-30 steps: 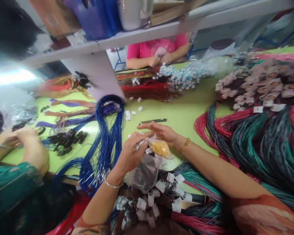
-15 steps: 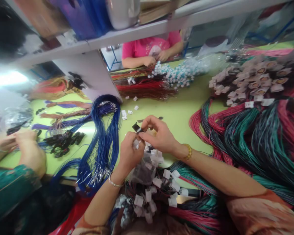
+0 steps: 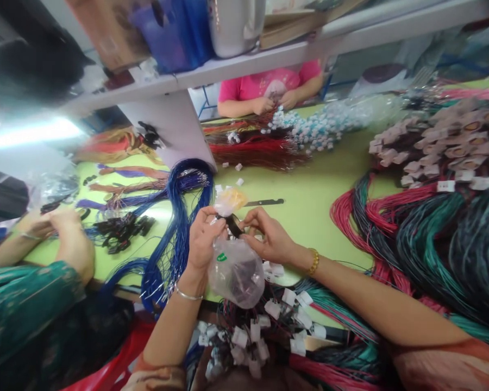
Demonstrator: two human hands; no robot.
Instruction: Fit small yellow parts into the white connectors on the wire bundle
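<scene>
My left hand [image 3: 201,239] is closed around the gathered neck of a clear plastic bag [image 3: 238,274] with a green sticker. The bag's bunched top [image 3: 230,201], whitish and yellowish, sticks out above the fingers, and its body hangs below them. A short black strip [image 3: 233,226] lies across the neck between my hands. My right hand [image 3: 269,233] pinches the strip's lower right end with thumb and forefinger. Under and in front of the bag are several white connectors [image 3: 255,331] on wires.
A flat dark metal blade [image 3: 264,202] lies beyond my hands. Blue wire bundles [image 3: 173,217] and black parts [image 3: 122,231] are to the left, red, green and black wire bundles [image 3: 424,233] to the right. A shelf [image 3: 212,68] crosses above. Co-workers' hands are at left [image 3: 63,222] and across [image 3: 275,103].
The plastic bag has come up into view between my hands, its neck now in my left hand. The black strip has shifted onto the neck. The view has swung slightly left.
</scene>
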